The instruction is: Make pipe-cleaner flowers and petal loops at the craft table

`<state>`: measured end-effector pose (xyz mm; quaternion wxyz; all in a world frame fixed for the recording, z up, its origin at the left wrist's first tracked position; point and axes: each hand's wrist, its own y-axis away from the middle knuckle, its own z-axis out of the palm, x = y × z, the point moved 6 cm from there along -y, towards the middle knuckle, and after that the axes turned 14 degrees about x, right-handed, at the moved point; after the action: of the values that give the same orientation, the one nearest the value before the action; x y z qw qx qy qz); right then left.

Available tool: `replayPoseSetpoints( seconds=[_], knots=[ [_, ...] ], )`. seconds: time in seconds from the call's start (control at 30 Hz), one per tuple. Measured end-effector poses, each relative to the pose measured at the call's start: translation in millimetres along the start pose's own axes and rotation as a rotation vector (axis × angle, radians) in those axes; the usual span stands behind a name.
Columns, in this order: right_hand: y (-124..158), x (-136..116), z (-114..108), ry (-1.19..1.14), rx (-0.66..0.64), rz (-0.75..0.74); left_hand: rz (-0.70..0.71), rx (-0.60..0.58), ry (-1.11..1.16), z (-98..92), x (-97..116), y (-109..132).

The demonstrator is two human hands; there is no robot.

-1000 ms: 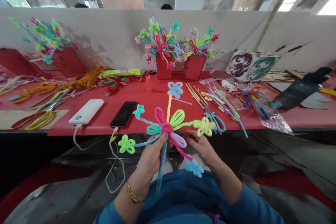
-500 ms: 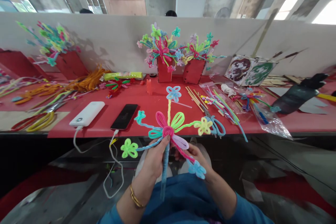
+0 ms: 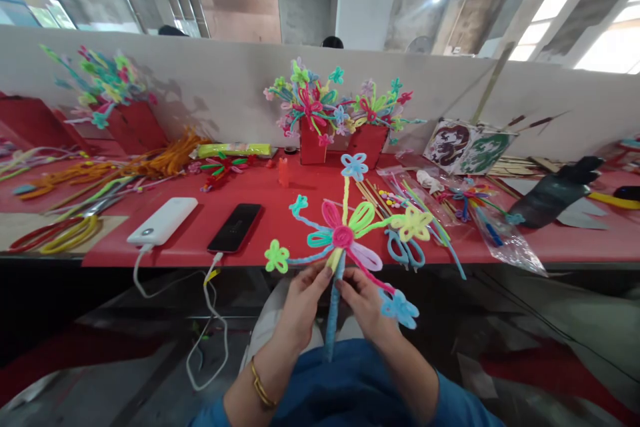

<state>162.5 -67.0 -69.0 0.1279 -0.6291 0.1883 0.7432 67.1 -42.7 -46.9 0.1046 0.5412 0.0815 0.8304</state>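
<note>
Over my lap I hold a pipe-cleaner flower bunch [image 3: 344,235]: a pink centre with pink, green, teal and lilac loop petals and several small flowers on thin stems. Its blue fuzzy stem [image 3: 333,310] hangs down between my hands. My left hand [image 3: 301,303] pinches the stem just under the flower head, fingers closed on it. My right hand [image 3: 364,301] grips the same stem from the right, thumb and fingers pressed to it. A gold bangle sits on my left wrist.
The red table [image 3: 290,213] in front carries a white power bank [image 3: 163,220], a black phone [image 3: 236,227], blue scissors [image 3: 404,250], two red pots [image 3: 313,143] of finished flowers, bags of pipe cleaners [image 3: 493,227] and orange pipe cleaners [image 3: 165,153]. Cables hang off the edge.
The flower bunch has shifted right and up towards the table. My right hand has come in from the side stems to grip the blue stem beside my left hand.
</note>
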Motion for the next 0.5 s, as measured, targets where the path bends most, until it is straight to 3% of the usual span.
replayPoseSetpoints(
  seconds=[0.2,0.4,0.5],
  knots=[
    [-0.1,-5.7,-2.8,0.036,0.015,-0.004,-0.006,0.015,-0.069,0.2,-1.5,-1.8],
    [-2.2,-7.1,-4.8,0.192,0.067,-0.137,0.168,0.124,-0.121,-0.5,0.5,-2.1],
    [-0.7,-5.9,-6.2,0.233,0.059,-0.131,0.259,0.15,-0.197,-3.0,-1.3,-3.8]
  ],
)
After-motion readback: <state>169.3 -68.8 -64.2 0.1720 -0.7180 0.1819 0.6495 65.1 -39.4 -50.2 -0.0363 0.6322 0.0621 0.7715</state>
